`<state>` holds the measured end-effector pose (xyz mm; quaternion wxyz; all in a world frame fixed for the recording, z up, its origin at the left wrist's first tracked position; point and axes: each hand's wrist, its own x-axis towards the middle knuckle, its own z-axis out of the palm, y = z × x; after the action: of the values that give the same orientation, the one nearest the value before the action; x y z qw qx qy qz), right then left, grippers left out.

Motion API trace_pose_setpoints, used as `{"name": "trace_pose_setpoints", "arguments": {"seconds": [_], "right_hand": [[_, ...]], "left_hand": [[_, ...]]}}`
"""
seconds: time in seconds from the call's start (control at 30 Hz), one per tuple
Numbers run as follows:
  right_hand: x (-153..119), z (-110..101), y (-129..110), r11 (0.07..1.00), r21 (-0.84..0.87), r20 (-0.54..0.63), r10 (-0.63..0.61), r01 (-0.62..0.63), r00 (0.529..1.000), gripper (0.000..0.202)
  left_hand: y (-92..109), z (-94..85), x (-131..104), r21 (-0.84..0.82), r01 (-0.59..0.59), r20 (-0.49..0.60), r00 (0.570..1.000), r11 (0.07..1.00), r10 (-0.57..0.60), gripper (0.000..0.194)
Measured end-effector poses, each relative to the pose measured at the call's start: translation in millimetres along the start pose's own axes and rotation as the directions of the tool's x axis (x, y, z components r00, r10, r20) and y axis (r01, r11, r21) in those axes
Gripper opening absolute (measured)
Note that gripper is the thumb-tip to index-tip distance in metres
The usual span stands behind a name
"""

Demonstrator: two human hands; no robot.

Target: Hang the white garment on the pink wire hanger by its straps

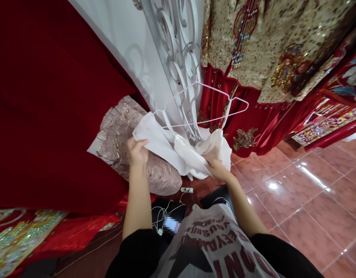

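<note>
A white strapped garment point(157, 133) hangs by its loops from a thin pink hanger point(215, 89). My left hand point(138, 151) pinches the white cloth at its left edge. On the other side, my right hand point(217, 168) is closed on a fold of the same cloth, its fingertips partly hidden in the fabric. Pinkish textured fabric with gold glints point(116, 127) spreads to the left and below the white part, seemingly joined to it. The hanger is in front of a white scrollwork metal stand point(173, 65).
Red cloth point(50, 108) hangs close on the left. Gold sequined costumes point(261, 50) and red drapery point(253, 119) hang on the right. A phone point(171, 224), white cables point(157, 212) and a small white device point(186, 190) are below. The floor point(288, 189) is reddish tile.
</note>
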<state>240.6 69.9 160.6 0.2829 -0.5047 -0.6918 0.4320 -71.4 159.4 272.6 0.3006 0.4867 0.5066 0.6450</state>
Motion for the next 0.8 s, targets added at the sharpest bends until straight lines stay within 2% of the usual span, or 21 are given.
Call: {"name": "trace_pose_setpoints", "arguments": {"seconds": [0.1, 0.2, 0.33, 0.47, 0.57, 0.67, 0.73, 0.8], "right_hand": [[-7.9, 0.6, 0.8, 1.0, 0.016, 0.001, 0.021, -0.021, 1.0, 0.048], [-8.4, -1.6, -4.4, 0.999, 0.031, 0.021, 0.019, -0.02, 1.0, 0.047], [-6.3, -2.1, -13.0, 0.999, 0.045, 0.038, 0.008, -0.009, 0.999, 0.045], [-3.7, -0.2, -15.2, 0.999, 0.035, 0.052, 0.004, -0.005, 0.999, 0.04], [-1.1, 3.1, -13.3, 0.999, 0.034, 0.072, -0.023, 0.021, 0.997, 0.036], [0.7, 7.9, -12.3, 0.998, 0.052, 0.093, -0.047, 0.042, 0.995, 0.035], [2.7, 9.7, -17.1, 0.994, 0.076, 0.048, -0.081, 0.077, 0.996, 0.037], [8.7, 8.1, -30.4, 0.985, 0.074, -0.091, -0.148, 0.155, 0.985, 0.041]], "left_hand": [[7.2, -6.2, 16.0, 0.047, -0.129, 0.011, 0.992, 0.991, 0.129, 0.014], [13.5, -11.3, 25.2, 0.057, -0.154, -0.072, 0.985, 0.986, 0.158, 0.028], [21.3, -15.4, 16.5, 0.069, -0.076, -0.17, 0.982, 0.995, 0.087, 0.034], [31.2, -24.3, 1.1, 0.168, -0.122, -0.266, 0.95, 0.978, 0.164, 0.038], [42.4, -28.1, -4.2, 0.24, -0.239, -0.206, 0.935, 0.941, 0.29, 0.032], [52.7, -27.6, -5.7, 0.287, -0.365, -0.171, 0.89, 0.885, 0.423, 0.025], [56.9, -27.9, -7.0, 0.282, -0.42, -0.187, 0.858, 0.863, 0.479, 0.023], [58.9, -29.9, -9.6, 0.259, -0.448, -0.201, 0.842, 0.856, 0.502, 0.022]]}}
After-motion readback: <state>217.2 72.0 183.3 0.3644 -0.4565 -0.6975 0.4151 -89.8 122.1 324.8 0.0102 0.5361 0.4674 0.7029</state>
